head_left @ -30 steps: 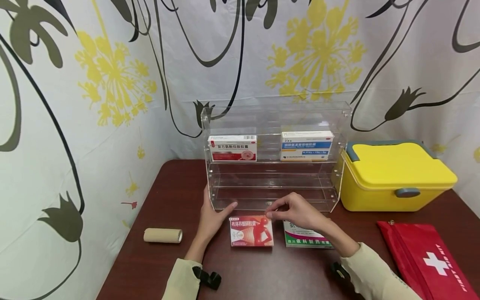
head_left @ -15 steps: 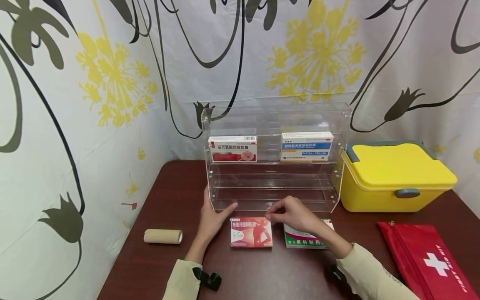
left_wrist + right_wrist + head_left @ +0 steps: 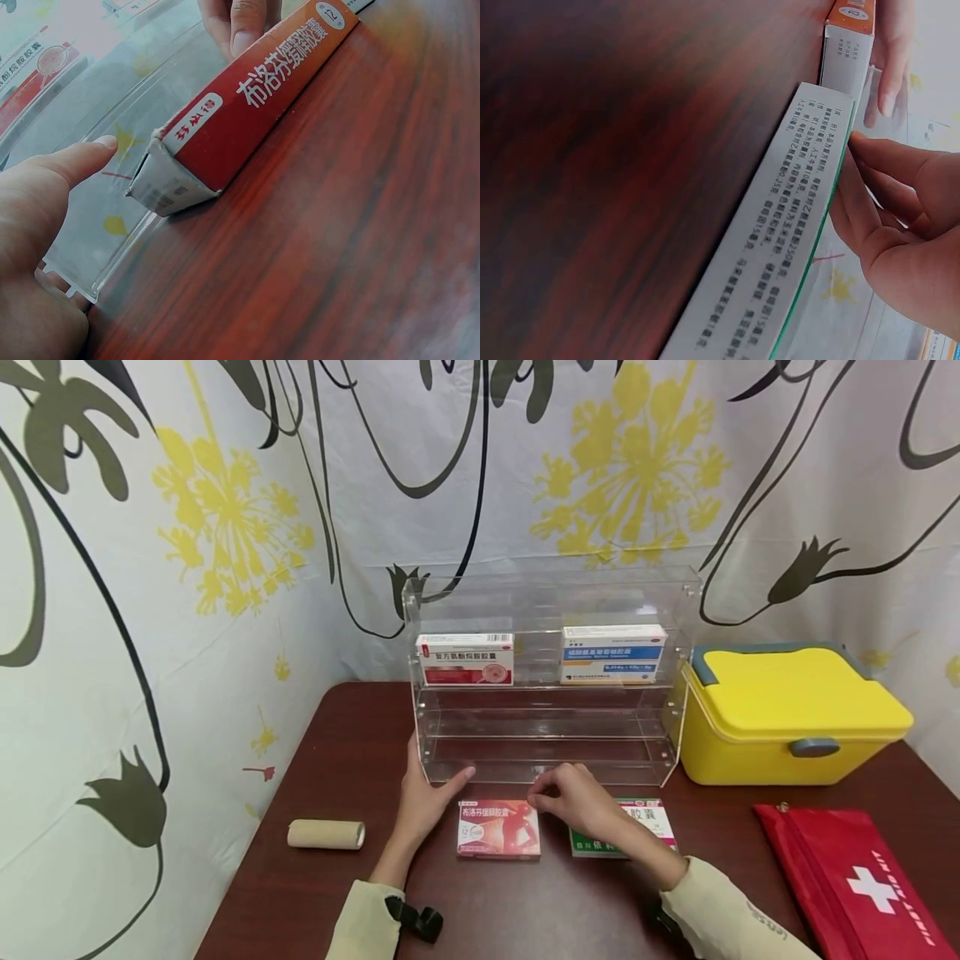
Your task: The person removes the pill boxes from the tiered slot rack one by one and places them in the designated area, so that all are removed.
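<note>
A red medicine box [image 3: 498, 828] lies flat on the brown table [image 3: 330, 752], in front of a clear acrylic shelf [image 3: 540, 752]. My right hand [image 3: 547, 795] has its fingers curled at the box's far right corner and pinches that edge; its fingertips [image 3: 240, 22] show behind the box [image 3: 255, 112]. A green-and-white medicine box [image 3: 645, 822] lies under my right wrist, close in the right wrist view [image 3: 780, 240]. My left hand [image 3: 438, 777] rests on the table against the shelf's front left corner with its fingers straight. Its thumb [image 3: 82, 161] points at the red box without touching it.
Two medicine boxes stand on the shelf's top tier, one red-and-white [image 3: 465, 658] and one blue-and-white [image 3: 613, 653]. A yellow lidded case [image 3: 795, 710] sits right of the shelf and a red first-aid pouch [image 3: 847, 877] lies at the front right. A tan bandage roll [image 3: 326, 832] lies left.
My right hand slid left and lower along the red box's far edge, uncovering more of the green-and-white box. The red box shifted slightly toward me. My left hand stayed put.
</note>
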### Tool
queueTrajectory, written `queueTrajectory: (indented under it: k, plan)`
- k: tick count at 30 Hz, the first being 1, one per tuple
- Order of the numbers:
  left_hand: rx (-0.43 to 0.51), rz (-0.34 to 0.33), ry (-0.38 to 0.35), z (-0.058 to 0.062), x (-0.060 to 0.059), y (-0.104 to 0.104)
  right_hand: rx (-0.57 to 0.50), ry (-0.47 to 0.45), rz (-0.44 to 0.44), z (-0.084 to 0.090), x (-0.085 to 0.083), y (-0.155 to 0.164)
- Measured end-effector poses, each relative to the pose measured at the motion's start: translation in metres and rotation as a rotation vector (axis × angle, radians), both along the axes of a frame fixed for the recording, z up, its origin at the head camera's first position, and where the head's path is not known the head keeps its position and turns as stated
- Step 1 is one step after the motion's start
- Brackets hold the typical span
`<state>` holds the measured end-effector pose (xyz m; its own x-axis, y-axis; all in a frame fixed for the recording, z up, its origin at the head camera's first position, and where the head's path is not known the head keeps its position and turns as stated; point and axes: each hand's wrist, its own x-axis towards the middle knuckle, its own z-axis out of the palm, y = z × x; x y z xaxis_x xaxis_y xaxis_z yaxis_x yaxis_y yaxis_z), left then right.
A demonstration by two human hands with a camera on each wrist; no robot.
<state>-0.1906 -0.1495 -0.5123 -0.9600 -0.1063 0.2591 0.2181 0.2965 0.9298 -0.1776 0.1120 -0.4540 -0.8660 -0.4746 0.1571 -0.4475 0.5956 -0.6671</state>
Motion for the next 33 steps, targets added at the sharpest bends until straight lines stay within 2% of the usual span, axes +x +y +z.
queueTrajectory:
  k: [13,19,26,33]
  plan:
    - [0.0,-0.013,0.029,0.0,-0.001,0.004,0.04,0.053,-0.037,-0.002,0.003,0.003]
    - [0.004,-0.011,0.015,-0.001,0.0,0.005,0.001,0.057,-0.022,0.002,0.009,0.011]
    - [0.0,-0.005,0.012,0.0,0.001,0.003,-0.026,0.017,-0.048,0.023,0.017,0.04]
    - [0.002,-0.002,0.022,-0.001,0.001,0.0,-0.005,0.135,-0.125,0.053,0.014,0.08]
